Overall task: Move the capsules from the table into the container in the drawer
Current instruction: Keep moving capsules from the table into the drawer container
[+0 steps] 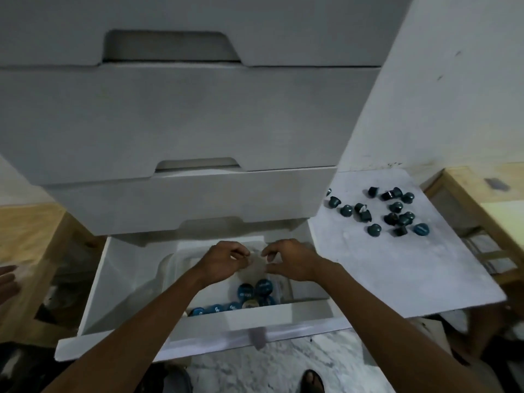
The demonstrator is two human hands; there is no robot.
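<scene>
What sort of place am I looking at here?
Probably a home or workshop storage corner: a white drawer unit with its bottom drawer pulled open, capsules scattered on a white table, and a marble-patterned floor.

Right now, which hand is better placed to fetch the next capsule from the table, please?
Probably the right hand: the capsules lie on the table on its side, and the left hand would have to cross over.

capsules: teal, scattered on table | container: several inside (drawer open)
</scene>
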